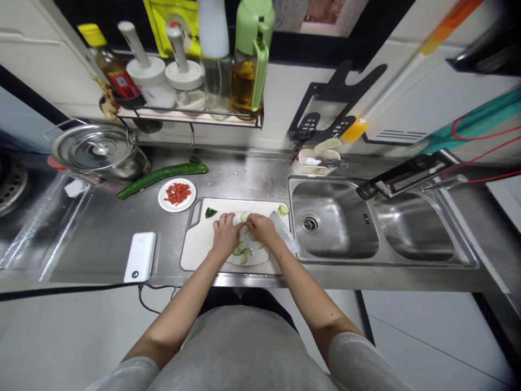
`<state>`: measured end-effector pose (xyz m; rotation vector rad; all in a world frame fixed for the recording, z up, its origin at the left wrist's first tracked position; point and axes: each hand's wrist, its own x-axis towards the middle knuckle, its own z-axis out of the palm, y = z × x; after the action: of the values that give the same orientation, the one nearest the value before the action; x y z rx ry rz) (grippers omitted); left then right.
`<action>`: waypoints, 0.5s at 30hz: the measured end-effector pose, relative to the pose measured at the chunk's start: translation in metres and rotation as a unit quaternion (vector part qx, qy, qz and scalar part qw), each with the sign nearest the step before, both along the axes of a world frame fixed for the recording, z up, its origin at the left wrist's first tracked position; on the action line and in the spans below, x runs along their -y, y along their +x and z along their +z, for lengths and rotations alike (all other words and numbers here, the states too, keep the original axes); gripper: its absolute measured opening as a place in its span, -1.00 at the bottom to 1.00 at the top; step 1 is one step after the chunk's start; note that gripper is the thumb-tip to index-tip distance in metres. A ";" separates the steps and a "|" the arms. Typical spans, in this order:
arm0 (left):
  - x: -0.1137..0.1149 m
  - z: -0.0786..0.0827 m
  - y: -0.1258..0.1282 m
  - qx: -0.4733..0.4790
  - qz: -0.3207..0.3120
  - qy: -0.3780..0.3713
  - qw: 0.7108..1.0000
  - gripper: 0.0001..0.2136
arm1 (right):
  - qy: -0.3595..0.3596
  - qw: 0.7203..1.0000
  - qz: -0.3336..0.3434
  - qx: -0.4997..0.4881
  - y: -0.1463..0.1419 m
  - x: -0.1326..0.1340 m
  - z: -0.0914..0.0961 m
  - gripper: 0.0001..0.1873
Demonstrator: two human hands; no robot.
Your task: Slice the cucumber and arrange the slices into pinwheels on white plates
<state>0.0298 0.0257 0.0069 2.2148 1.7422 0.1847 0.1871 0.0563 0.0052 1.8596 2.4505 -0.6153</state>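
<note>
Both hands meet above a clear plate (pixel 264 255) on the pale cutting board (pixel 197 250). My left hand (pixel 227 234) is bent with its fingertips closed on cucumber slices (pixel 243 217). Thumb and fingers of my right hand (pixel 261 228) pinch together at the same slices. Several thin half-round cucumber pieces (pixel 243 256) with green skin lie on the plate below my hands. To the right, a knife (pixel 285 233) lies on the board, partly behind my right wrist. A dark green cucumber end (pixel 210 212) and a small slice stack (pixel 283 209) sit near the board's far corners.
Left of the board are a white dish of red berries (pixel 165 203), a whole cucumber (pixel 163 175), a lidded steel pot (pixel 134 163) and a white power bank (pixel 140 258). A double sink (pixel 337 252) adjoins on the right. Bottles stand on the shelf (pixel 191 115) above.
</note>
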 end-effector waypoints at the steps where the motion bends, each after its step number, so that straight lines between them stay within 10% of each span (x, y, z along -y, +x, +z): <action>1: 0.000 0.000 0.000 0.000 -0.001 -0.001 1.000 -0.62 | 0.000 1.000 -0.004 -0.005 0.001 0.000 0.000 -0.80; 15: 0.001 -0.001 -0.001 0.026 0.010 0.022 0.999 -0.70 | -0.005 1.000 -0.020 -0.022 -0.001 -0.003 0.000 -0.80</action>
<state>0.0288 0.0247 0.0060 2.2041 1.7486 0.2843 0.1865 0.0589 0.0049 1.9177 2.4368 -0.6752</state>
